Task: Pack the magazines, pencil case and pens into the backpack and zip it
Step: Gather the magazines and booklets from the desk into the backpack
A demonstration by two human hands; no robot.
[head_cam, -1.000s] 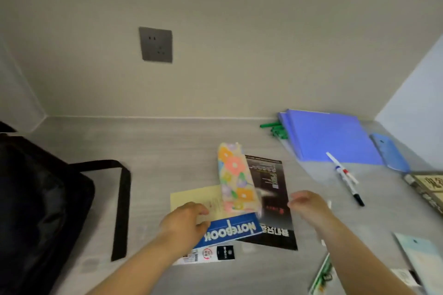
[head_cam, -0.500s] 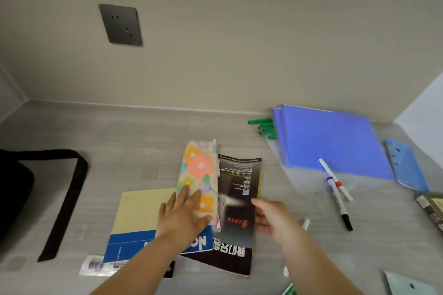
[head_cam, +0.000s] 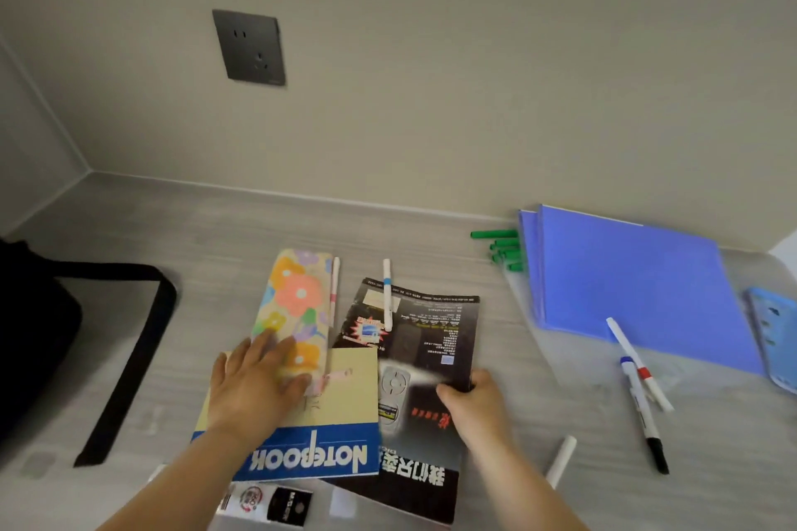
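A floral pencil case (head_cam: 297,302) lies on a yellow-and-blue notebook (head_cam: 327,440), beside a black magazine (head_cam: 422,362). My left hand (head_cam: 254,384) presses flat on the near end of the pencil case, fingers spread. My right hand (head_cam: 474,401) grips the right edge of the black magazine. A white pen with a blue band (head_cam: 387,293) rests on the magazine's far end. Two marker pens (head_cam: 638,379) lie at the right, and another white pen (head_cam: 560,459) lies near my right forearm. The black backpack (head_cam: 30,328) sits at the left edge, its strap (head_cam: 133,358) stretched over the table.
Blue folders (head_cam: 634,280) lie at the back right with green pens (head_cam: 500,248) beside them and a light blue case (head_cam: 776,341) at the far right. A printed booklet (head_cam: 267,502) pokes out under the notebook. A wall socket (head_cam: 250,47) is on the wall behind.
My left hand stays pressed on the pencil case, fingers now spread. My right hand has closed on the magazine's edge. A white pen now lies on the magazine's far end.
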